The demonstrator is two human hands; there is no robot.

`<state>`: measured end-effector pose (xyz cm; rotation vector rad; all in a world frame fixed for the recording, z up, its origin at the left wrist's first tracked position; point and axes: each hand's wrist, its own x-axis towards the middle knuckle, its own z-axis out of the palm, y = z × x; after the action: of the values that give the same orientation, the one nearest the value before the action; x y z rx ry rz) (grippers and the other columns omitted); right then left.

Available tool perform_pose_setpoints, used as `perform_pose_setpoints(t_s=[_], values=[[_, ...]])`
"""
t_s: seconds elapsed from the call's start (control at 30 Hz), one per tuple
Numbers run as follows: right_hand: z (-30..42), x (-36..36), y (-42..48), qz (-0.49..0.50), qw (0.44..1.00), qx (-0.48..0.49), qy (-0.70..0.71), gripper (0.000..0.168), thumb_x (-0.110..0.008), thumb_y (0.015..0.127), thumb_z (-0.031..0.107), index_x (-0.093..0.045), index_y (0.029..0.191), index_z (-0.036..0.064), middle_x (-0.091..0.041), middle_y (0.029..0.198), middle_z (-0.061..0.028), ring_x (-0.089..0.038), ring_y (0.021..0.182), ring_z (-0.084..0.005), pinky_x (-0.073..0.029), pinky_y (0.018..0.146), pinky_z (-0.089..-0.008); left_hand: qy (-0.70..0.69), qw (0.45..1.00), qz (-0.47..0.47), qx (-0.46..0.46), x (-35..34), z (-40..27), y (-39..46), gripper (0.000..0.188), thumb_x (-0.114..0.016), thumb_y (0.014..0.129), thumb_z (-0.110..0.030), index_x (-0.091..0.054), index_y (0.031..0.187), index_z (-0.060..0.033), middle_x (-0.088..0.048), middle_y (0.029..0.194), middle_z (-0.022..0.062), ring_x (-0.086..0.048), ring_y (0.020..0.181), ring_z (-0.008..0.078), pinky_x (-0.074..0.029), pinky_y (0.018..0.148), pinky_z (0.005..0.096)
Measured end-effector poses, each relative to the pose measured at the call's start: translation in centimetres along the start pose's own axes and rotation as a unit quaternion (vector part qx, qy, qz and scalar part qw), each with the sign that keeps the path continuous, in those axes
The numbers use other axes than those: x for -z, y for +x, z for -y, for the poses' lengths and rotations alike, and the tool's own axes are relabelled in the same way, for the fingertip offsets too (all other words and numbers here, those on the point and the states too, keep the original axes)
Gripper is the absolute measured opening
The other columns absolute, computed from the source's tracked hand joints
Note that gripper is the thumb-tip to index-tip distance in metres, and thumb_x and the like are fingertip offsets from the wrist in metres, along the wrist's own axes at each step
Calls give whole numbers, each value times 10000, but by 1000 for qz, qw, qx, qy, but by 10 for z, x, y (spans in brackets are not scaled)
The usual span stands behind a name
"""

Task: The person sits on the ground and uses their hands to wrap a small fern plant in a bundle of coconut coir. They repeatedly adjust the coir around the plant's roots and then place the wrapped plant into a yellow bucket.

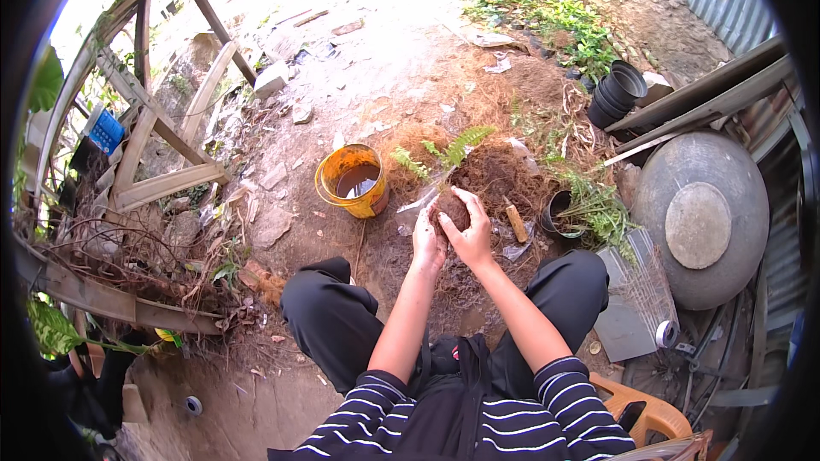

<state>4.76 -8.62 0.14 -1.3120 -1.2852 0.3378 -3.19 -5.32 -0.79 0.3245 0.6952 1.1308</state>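
Observation:
Between my two cupped hands sits a brown ball of soil [452, 210], and a small fern [456, 148] shows its fronds just above it. My left hand [428, 240] presses on the ball's left side; soil marks its skin. On the other side, my right hand [471, 230] curves around the ball with its thumb across the front. Just beyond my fingers lies a heap of dark soil and fibre [503, 173]. A tool with a wooden handle [516, 224] rests right of my right hand, its working end hidden. Clear plastic [416, 203] lies by my left fingertips.
A yellow bucket [378, 202] of murky water stands left of my hands. To the right are a black pot [552, 221], cut fern fronds [596, 205] and a large round grey vessel [730, 173]. Stacked black pots [608, 102] stand farther back. A wooden frame [170, 189] leans at left.

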Motion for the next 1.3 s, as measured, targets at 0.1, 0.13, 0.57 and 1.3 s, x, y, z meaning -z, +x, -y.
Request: perform_pose_setpoints(t_s=[0.1,0.13,0.57,1.3], values=[[7,0,-4,30,999,37,-5,442,-631,737,134,-527,1141,-12,-537,1150,-192,-510,1101,-332,-403,940,-395,-65,995,43,54,7,2,1,295,-384,946,-271,-522,1137,-94,-578,1073,69,-563,979,192,-473,854,349],[8,-2,-5,45,997,55,-13,438,-625,743,142,-527,1141,-13,-536,1154,-192,-504,1106,-335,-397,945,-399,-89,992,72,55,21,4,11,299,-384,938,-295,-538,1100,-96,-590,1078,82,-575,984,217,-483,844,361],[-1,0,-9,50,995,68,-60,366,-548,811,194,-535,1106,-21,-534,1134,-205,-487,1095,-370,-365,973,-419,-45,994,8,104,9,6,1,310,-393,959,-327,-536,1112,-98,-588,1065,55,-566,976,184,-493,819,331],[9,-1,-6,69,977,150,-135,354,-519,826,145,-527,1147,-5,-506,1191,-178,-457,1122,-369,-346,982,-440,-134,977,148,75,24,17,8,294,-416,950,-321,-521,1137,-120,-554,1116,46,-539,1028,183,-456,884,331]])
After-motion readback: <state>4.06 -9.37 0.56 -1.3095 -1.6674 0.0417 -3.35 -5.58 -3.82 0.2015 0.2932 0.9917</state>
